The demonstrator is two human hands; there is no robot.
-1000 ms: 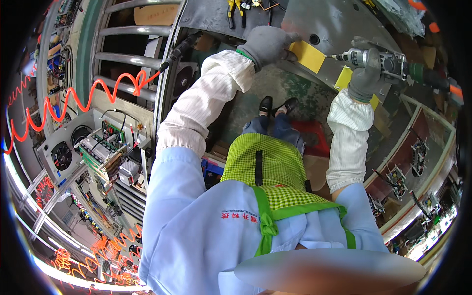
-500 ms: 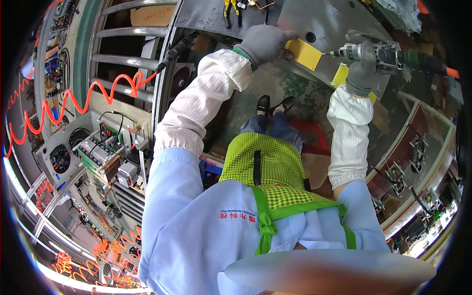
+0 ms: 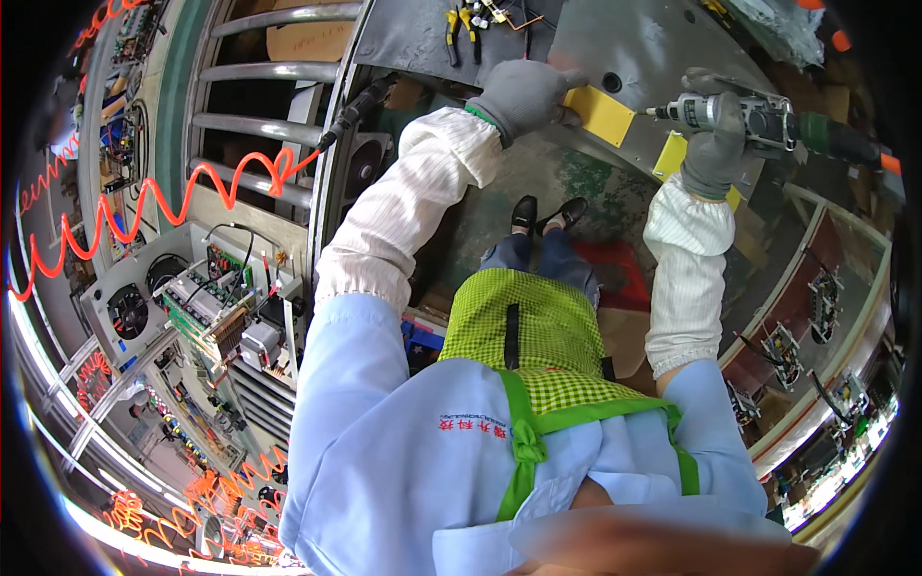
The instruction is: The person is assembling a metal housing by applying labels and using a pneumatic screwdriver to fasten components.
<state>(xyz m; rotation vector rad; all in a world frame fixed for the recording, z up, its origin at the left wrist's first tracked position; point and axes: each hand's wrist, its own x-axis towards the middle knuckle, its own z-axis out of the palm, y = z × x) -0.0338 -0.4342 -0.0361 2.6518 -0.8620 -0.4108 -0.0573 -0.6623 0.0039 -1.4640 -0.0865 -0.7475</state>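
Left hand [image 3: 523, 96] pinches the left end of the yellow plate [image 3: 603, 117], at the near edge of the bench [image 3: 663, 53]. Plate looks thin, light, stiff; best held by its edges. Right hand [image 3: 718, 149] wraps the driver [image 3: 693, 111], probably heavier; body gives the hold. Plate's underside hidden; tip contact with plate unclear; driver's rear dark.

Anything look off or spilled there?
Only the floor: its green surface is patchy, perhaps worn. Nothing seems spilled around the yellow piece at the left hand or the power tool in the right hand.
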